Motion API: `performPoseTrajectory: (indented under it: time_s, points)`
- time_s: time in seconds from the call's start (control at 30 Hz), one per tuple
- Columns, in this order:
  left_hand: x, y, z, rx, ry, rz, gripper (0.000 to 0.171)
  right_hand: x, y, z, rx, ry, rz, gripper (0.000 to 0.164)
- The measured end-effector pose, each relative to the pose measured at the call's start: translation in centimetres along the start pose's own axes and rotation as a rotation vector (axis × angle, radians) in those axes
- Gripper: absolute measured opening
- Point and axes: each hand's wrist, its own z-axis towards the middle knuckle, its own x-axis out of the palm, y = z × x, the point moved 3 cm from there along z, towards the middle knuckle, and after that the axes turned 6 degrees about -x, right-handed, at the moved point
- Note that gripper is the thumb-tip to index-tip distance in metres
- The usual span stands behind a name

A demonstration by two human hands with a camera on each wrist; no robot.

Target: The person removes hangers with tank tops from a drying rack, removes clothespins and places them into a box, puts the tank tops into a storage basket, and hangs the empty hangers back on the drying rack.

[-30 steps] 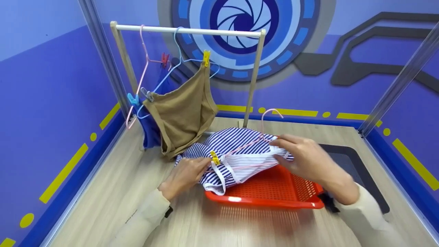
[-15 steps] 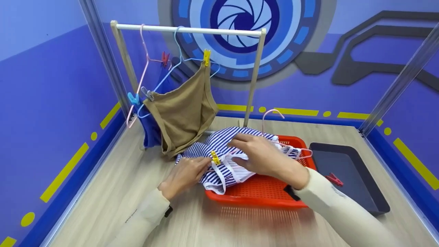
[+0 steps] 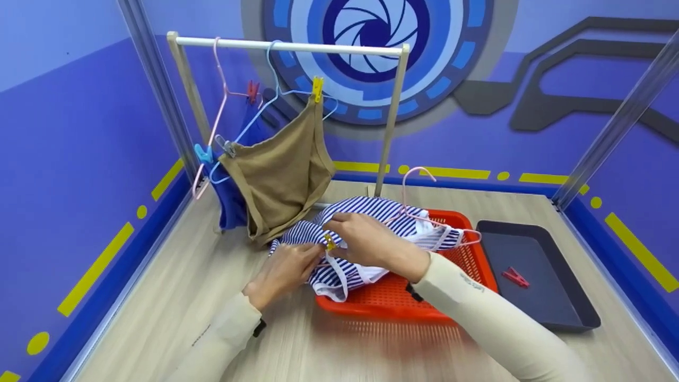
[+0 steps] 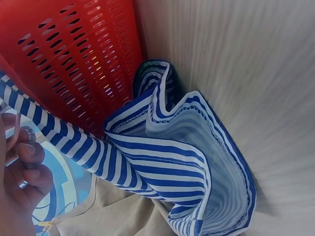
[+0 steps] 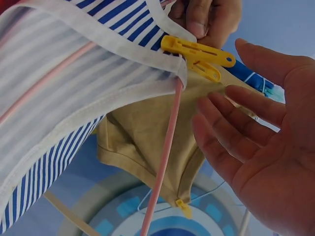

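Note:
A blue-and-white striped tank top [image 3: 302, 233] with white-trimmed straps lies over a pink clothes hanger [image 3: 405, 187], partly across a red basket [image 3: 461, 217]. One strap carries a yellow clothespin [image 5: 197, 51] beside the hanger. My left hand [image 3: 284, 270] pinches the hanger near that clothespin, as the left wrist view shows its curled fingers around the pink wire. My right hand [image 5: 275, 132] reaches close to the clothespin, its fingers and thumb spread apart around it without visible contact. In the head view, this hand hides part of the tank top.
Behind stands a drying rack [image 3: 292, 48] with tan briefs [image 3: 286, 170] on a blue hanger and a blue garment [image 3: 229, 201] on a pink one. To the right, a grey tray [image 3: 551, 292] holds a red clothespin [image 3: 515, 277].
My right hand has moved left from the tank top's right strap to the yellow clothespin, uncovering the hanger's right end and the tray's red clothespin. My left hand has stayed in place.

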Motion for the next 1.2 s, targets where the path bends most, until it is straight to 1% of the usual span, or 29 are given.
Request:
performPoseTrajectory:
  time_s: [0.07, 0.17, 0.27, 0.43, 0.6, 0.73, 0.83, 1.1, 1.2]
  points:
    - [0.1, 0.0, -0.1, 0.000, -0.001, -0.005, 0.015, 0.4, 0.0, 0.3, 0.006, 0.015, -0.001, 0.035]
    - [0.0, 0.1, -0.1, 0.000, -0.011, -0.010, 0.015, 0.8, -0.1, 0.5, 0.016, 0.015, 0.001, 0.028]
    - [0.0, 0.1, -0.1, -0.001, -0.025, -0.013, 0.015, 1.0, -0.1, 0.7, 0.016, 0.002, 0.012, 0.023]
    - [0.0, 0.1, -0.1, 0.002, -0.033, -0.011, 0.015, 1.3, -0.3, 0.9, 0.011, -0.014, 0.071, 0.016]
    - [0.0, 0.0, -0.1, 0.003, -0.034, -0.015, 0.019, 1.4, -0.4, 0.9, -0.017, -0.058, 0.103, 0.004]
    - [0.0, 0.0, -0.1, 0.010, -0.031, -0.009, 0.018, 1.5, -0.4, 0.8, -0.035, -0.089, 0.120, 0.010]
    - [0.0, 0.0, -0.1, 0.023, -0.033, 0.013, 0.016, 1.4, -0.3, 0.8, -0.045, -0.111, 0.139, 0.013]
    - [-0.1, -0.1, -0.1, 0.041, -0.043, 0.072, 0.009, 0.3, 0.1, 0.6, -0.086, -0.190, 0.150, 0.019]
    - [-0.1, 0.0, -0.2, 0.033, -0.040, 0.075, 0.014, -0.3, 0.4, 0.4, -0.118, -0.216, 0.139, 0.020]
